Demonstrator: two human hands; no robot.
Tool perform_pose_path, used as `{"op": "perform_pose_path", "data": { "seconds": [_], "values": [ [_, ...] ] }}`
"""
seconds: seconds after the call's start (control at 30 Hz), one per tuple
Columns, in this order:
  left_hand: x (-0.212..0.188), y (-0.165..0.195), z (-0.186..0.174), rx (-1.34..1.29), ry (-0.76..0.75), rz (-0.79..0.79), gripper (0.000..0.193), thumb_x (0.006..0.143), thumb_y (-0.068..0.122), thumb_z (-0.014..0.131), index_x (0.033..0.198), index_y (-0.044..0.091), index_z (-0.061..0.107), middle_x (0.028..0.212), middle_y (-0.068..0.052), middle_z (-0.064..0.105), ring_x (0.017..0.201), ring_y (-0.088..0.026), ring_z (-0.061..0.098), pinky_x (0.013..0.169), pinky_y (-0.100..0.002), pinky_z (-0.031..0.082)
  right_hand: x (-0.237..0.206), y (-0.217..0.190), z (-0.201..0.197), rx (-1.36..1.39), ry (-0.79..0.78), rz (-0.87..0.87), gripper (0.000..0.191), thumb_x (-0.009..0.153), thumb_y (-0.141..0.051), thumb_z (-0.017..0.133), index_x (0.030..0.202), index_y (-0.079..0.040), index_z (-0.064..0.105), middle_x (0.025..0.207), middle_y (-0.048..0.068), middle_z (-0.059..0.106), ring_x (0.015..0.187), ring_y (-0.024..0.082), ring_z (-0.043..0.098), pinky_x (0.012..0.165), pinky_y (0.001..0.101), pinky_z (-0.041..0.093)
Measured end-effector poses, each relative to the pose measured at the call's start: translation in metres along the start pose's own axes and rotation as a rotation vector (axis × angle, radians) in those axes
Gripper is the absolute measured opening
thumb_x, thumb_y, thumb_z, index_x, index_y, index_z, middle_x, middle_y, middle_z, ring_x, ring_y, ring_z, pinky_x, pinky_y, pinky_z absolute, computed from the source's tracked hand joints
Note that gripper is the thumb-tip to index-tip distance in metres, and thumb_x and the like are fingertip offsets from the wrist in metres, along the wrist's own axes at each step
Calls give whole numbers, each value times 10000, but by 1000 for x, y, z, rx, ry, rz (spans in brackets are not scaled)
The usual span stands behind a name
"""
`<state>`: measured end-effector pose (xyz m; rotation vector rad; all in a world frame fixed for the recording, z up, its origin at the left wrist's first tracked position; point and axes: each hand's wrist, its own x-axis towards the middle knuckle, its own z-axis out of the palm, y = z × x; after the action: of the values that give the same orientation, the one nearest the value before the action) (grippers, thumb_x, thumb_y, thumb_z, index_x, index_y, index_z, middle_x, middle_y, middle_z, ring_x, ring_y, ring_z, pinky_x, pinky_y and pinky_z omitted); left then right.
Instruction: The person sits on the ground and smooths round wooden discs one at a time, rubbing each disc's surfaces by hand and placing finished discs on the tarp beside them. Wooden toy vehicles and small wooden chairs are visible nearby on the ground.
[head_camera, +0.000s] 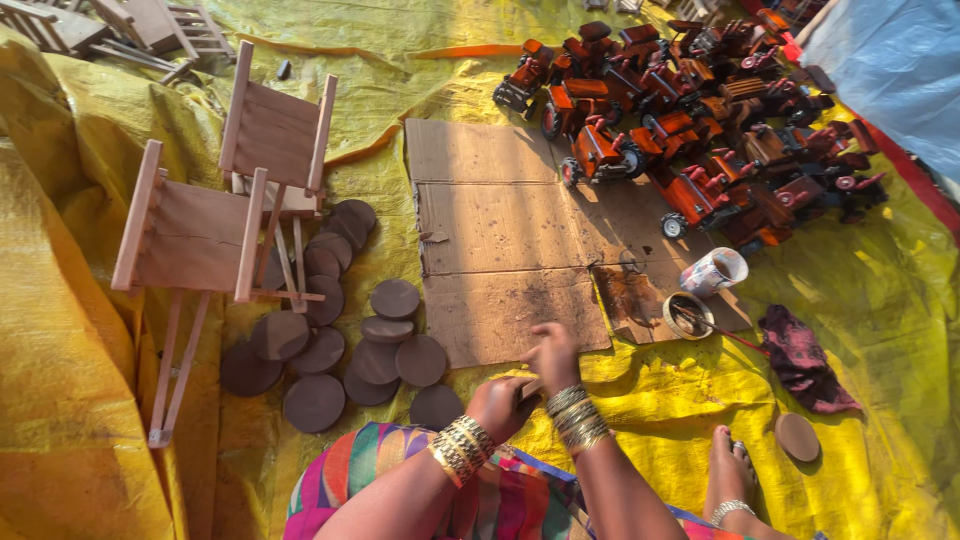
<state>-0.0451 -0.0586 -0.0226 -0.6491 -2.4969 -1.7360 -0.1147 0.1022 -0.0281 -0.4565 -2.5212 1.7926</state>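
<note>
The left hand (497, 405) and right hand (553, 355) meet at the near edge of the stained cardboard sheet (500, 240), which lies on the yellow tarpaulin (880, 300); both grips are curled, on what I cannot tell; dark round wooden discs (330, 345) lie just left; painted toy tractors (690, 120) crowd the far right; a paint tin (688, 315) sits near the cardboard.

Matt stained cardboard (500, 230) on glossy yellow plastic tarp (880, 300); bare wooden stools (195, 235).
</note>
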Motion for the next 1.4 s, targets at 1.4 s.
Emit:
{"op": "perform_pose_path", "data": {
  "seconds": [1.4],
  "values": [
    [10, 15, -32, -357, -210, -150, 327, 859, 209, 779, 1171, 116, 748, 994, -105, 787, 944, -135, 763, 819, -310, 587, 15, 27, -14, 381, -89, 74, 276, 929, -20, 404, 1104, 26, 614, 866, 119, 688, 707, 231, 662, 632, 364, 541]
  ]
}}
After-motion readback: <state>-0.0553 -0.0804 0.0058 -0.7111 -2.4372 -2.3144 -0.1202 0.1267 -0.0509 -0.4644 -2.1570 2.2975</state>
